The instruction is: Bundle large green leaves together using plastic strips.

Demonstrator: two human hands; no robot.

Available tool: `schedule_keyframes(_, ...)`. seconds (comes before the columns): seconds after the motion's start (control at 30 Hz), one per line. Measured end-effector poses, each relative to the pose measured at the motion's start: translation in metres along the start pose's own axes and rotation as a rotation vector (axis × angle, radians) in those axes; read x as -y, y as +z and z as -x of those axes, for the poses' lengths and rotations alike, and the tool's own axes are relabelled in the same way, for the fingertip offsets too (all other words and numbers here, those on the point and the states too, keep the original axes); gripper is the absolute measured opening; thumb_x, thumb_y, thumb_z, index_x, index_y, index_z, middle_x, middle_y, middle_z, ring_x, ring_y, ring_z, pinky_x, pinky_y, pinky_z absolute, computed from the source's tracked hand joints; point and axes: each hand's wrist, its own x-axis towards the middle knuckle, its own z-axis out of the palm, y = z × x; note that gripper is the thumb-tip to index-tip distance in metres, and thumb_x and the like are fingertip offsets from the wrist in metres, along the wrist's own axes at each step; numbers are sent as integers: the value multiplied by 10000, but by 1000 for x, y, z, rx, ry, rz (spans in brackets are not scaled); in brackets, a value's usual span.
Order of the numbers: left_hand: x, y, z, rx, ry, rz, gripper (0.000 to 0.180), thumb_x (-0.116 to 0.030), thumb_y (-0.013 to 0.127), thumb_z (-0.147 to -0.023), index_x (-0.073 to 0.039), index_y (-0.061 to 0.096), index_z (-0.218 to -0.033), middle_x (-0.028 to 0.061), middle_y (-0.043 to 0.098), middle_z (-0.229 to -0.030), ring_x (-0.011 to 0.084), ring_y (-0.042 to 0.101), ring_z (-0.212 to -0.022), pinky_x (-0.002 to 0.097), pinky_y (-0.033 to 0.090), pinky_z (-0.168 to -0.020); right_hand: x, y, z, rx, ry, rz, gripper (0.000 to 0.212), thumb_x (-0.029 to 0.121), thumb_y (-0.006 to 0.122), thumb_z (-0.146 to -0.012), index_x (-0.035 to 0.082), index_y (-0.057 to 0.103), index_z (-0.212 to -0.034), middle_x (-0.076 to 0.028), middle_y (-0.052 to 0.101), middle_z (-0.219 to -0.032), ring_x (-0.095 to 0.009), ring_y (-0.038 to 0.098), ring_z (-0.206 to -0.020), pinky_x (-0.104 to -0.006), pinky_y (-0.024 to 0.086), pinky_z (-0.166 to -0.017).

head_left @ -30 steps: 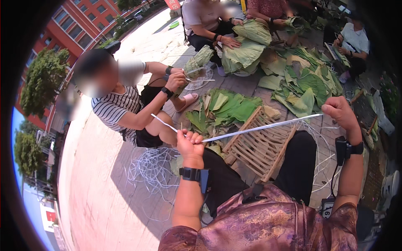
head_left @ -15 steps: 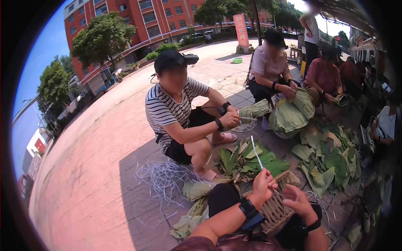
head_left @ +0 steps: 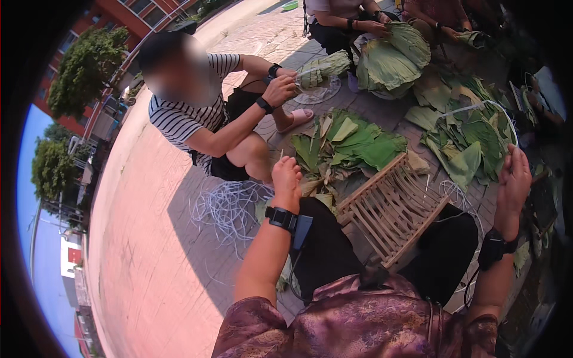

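Note:
On the left, my left hand (head_left: 287, 184) is closed in a fist, with the short tip of a thin pale strip poking out above it. Far over to the right, my raised right hand (head_left: 512, 179) pinches a white plastic strip (head_left: 477, 107), which arcs up and leftward over the leaves. Between my two hands, a slatted wooden rack (head_left: 397, 209) leans across my lap, touched by neither. Beyond the rack lies a pile of large green leaves (head_left: 364, 143).
A tangle of white strips (head_left: 230, 206) lies on the paving to the left. A person in a striped shirt (head_left: 197, 107) squats nearby, holding a rolled leaf bundle (head_left: 322, 70). More leaves (head_left: 465, 143) are heaped at right. Behind, another person's hands hold a big leaf bundle (head_left: 394, 59).
My hands have moved wide apart, the left one leftward and the right one to the right. A white strip now arcs from my right hand; the long one above my left fist is gone.

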Motion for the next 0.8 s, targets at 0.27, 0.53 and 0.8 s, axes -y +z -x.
schedule_keyframes(0.27,-52,14,-27,-241,809,-394,352,-83,573,-776,16,469,-1097,87,537,-890,151,543,-788,232,446,-681,-127,11,-16,167,242,-19,197,210,495,-908,43,554,-996,53,466,-640,4,326,-455,-158,202,-369)
schedule_keyframes(0.53,-16,73,-50,146,991,-1252,484,-110,625,-703,-1,451,-1141,198,525,-1079,343,473,-1041,402,351,-915,-149,32,-28,52,663,-269,192,191,473,-907,46,534,-1017,26,488,-680,-35,354,-439,-190,267,-385)
schedule_keyframes(0.8,37,109,-99,667,1159,-1860,585,-197,710,-641,-138,490,-1181,122,465,-1254,324,395,-1176,421,363,-922,-130,33,-36,83,619,-348,201,154,481,-899,-1,536,-1014,-10,508,-698,-55,368,-475,-204,289,-435)
